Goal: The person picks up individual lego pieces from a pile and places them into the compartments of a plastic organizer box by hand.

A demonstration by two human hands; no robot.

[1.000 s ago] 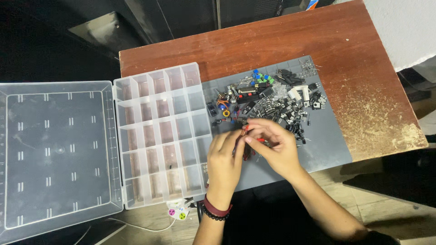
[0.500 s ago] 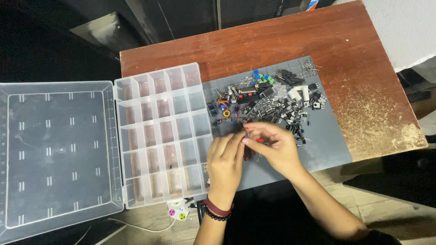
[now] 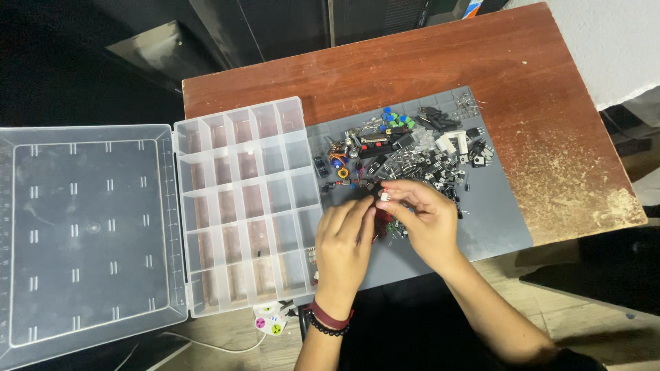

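Both my hands meet over a grey mat (image 3: 495,220) on a brown wooden table (image 3: 550,89). My right hand (image 3: 425,218) pinches a small white component (image 3: 385,197) between thumb and forefinger. My left hand (image 3: 346,246), with a red and a black band at the wrist, has its fingertips closed on a small red and dark part (image 3: 380,218) right beside the white one. A pile of small electronic components (image 3: 412,148), mostly black with some blue, green and orange pieces, lies on the mat just beyond my fingers.
A clear plastic organiser box (image 3: 240,199) with several compartments sits left of the mat, its open lid (image 3: 86,233) lying flat further left. A small white power strip (image 3: 269,321) rests on the floor below. The table's right part is worn and pale.
My hands have stayed in nearly the same spot over the mat. The fingertips have shifted slightly around the small parts held between them.
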